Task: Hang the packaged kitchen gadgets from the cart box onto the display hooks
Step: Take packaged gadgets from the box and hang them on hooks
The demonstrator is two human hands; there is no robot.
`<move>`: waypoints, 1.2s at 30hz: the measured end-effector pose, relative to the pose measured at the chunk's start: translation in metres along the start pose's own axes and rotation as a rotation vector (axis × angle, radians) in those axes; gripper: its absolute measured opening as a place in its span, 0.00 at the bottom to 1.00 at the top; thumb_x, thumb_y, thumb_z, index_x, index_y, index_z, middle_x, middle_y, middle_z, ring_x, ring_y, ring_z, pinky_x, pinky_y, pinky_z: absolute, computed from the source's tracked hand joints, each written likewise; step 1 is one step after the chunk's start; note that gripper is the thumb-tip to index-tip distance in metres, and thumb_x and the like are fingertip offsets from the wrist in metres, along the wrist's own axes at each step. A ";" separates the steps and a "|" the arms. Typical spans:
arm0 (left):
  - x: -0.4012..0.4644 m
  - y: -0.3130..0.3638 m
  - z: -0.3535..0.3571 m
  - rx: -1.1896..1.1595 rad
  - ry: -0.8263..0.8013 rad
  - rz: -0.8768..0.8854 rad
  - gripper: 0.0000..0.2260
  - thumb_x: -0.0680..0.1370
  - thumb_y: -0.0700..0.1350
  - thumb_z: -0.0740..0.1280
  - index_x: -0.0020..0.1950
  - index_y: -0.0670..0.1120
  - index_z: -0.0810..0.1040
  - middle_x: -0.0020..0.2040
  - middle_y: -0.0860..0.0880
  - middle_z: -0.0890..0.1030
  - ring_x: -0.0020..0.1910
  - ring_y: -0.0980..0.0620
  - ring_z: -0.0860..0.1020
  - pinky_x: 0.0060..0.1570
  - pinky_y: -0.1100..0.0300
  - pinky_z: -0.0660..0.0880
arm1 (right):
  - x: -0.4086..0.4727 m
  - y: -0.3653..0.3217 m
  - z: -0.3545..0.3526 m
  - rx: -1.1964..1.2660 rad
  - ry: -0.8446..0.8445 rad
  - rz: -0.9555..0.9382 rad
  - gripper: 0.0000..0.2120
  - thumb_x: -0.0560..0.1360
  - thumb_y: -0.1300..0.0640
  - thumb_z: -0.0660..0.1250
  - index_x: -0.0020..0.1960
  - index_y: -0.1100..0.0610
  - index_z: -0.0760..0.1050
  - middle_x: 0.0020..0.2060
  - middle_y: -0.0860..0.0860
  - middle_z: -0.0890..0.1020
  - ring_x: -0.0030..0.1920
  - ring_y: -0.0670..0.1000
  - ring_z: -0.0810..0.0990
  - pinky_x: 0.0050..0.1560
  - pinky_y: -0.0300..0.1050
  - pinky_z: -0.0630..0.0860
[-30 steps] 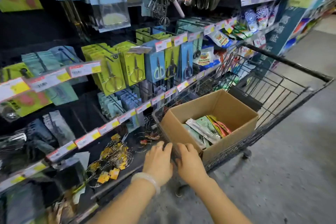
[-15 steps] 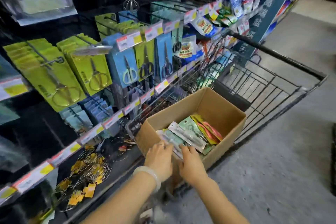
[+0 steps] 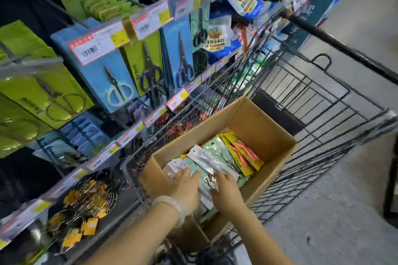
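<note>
Inside the cardboard box (image 3: 256, 122) (cart-borne), both hands — left hand (image 3: 185, 187), right hand (image 3: 226, 189) — fingers spread on packets (image 3: 206, 161)

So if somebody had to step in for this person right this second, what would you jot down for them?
Left hand: inside the brown cardboard box, flat on the packets, no grip on anything that I can see.
Right hand: also in the box, fingers on a silvery clear packet; whether it has closed on it is unclear.
Goods: all packets visible here lie in the box inside the black wire cart, among them a yellow card with pink tools.
Done: none in hand or on the way to the display hooks at this moment.
Left: pick packets out one by one and hang them up.
</note>
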State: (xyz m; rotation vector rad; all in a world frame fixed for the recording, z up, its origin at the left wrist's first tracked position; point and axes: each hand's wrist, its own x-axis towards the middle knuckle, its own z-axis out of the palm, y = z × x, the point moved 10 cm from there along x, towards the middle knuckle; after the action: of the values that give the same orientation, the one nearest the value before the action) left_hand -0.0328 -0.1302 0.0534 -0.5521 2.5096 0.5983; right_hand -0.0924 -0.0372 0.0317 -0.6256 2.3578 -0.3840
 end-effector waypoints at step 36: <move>0.120 -0.049 0.103 -0.567 -0.126 -0.640 0.26 0.79 0.49 0.62 0.75 0.47 0.59 0.71 0.45 0.65 0.70 0.45 0.64 0.69 0.53 0.62 | 0.183 0.120 0.092 0.210 -0.544 0.257 0.29 0.64 0.58 0.75 0.61 0.56 0.66 0.54 0.54 0.77 0.47 0.54 0.79 0.44 0.46 0.80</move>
State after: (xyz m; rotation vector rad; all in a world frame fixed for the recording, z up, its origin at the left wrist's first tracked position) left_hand -0.0663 -0.1501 -0.1078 -1.3966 1.8578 1.0321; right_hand -0.1939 -0.0421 -0.1827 -0.2752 1.8171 -0.2939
